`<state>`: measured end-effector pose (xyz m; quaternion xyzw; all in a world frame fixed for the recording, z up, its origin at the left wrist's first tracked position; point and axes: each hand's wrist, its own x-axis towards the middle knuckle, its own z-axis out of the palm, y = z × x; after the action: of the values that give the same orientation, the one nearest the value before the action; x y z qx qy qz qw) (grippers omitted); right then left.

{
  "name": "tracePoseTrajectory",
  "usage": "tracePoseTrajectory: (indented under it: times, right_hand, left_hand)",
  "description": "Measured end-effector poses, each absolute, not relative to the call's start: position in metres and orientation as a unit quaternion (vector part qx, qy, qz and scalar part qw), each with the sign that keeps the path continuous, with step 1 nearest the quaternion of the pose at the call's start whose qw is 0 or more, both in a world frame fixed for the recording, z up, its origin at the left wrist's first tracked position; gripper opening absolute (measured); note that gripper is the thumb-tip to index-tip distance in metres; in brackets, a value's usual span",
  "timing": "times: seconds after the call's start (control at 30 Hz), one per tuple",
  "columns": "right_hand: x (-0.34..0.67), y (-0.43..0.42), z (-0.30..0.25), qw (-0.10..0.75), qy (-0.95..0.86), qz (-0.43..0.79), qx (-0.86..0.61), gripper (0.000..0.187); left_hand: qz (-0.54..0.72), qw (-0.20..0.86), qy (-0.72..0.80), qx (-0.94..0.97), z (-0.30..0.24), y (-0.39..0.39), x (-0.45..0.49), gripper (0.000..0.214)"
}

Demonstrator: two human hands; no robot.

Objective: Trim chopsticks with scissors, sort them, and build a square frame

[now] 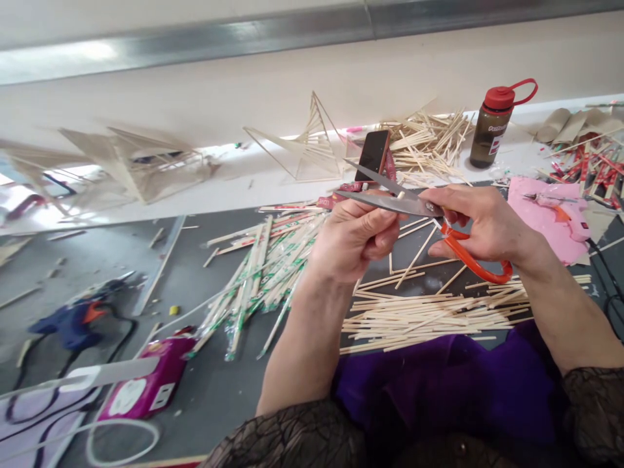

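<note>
My right hand (pixel 480 218) grips a pair of scissors (pixel 414 206) with orange handles, their blades parted and pointing left. Between the blades shows the pale end of a thin wooden stick (pixel 400 195). My left hand (pixel 355 237) is closed just below the blades, its fingers pinched around what looks like that stick; most of it is hidden. Under my hands, bare wooden sticks (pixel 429 312) lie in a loose layer on the dark grey tabletop (pixel 214 396). To the left is a heap of chopsticks in green-printed wrappers (pixel 263 273).
Behind stand stick models (pixel 316 140), a phone (pixel 373 155), a stick pile (pixel 429 143) and a red-capped bottle (pixel 491 130). A glue gun (pixel 560 211) lies on pink material at right. A blue glue gun (pixel 73 322), purple tissue pack (pixel 146 380) and cables occupy the left.
</note>
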<state>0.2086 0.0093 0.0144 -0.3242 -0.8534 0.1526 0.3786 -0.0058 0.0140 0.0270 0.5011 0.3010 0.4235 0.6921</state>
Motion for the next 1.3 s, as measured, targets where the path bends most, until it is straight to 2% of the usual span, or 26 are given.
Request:
tracePoseTrajectory:
  times: [0.17,0.3,0.43,0.6,0.77,0.97,1.3]
  right_hand:
    - [0.212,0.009,0.019,0.376,-0.865,0.16,-0.291,0.045]
    - [0.213,0.007,0.021,0.371,-0.865,0.161,-0.297,0.043]
    - [0.209,0.006,0.018,0.375,-0.845,0.142,-0.354,0.043]
    - [0.199,0.004,0.012,0.38,-0.819,0.125,-0.411,0.044]
    - [0.194,0.004,0.009,0.391,-0.815,0.138,-0.405,0.048]
    - [0.201,0.005,0.014,0.388,-0.828,0.154,-0.374,0.047]
    - [0.21,0.006,0.021,0.371,-0.857,0.169,-0.317,0.046]
  left_hand:
    - [0.347,0.767,0.253,0.477,0.025,0.017,-0.009,0.032]
    - [0.337,0.775,0.254,0.471,0.024,0.018,-0.008,0.033]
    - [0.453,0.659,0.32,0.507,0.021,0.016,-0.003,0.034]
    - [0.574,0.47,0.374,0.557,0.015,0.013,0.003,0.019]
    - [0.603,0.411,0.376,0.571,0.011,0.014,0.004,0.014]
    - [0.587,0.493,0.329,0.551,0.019,0.011,0.003,0.022]
    - [0.448,0.708,0.273,0.473,0.029,0.009,-0.003,0.031]
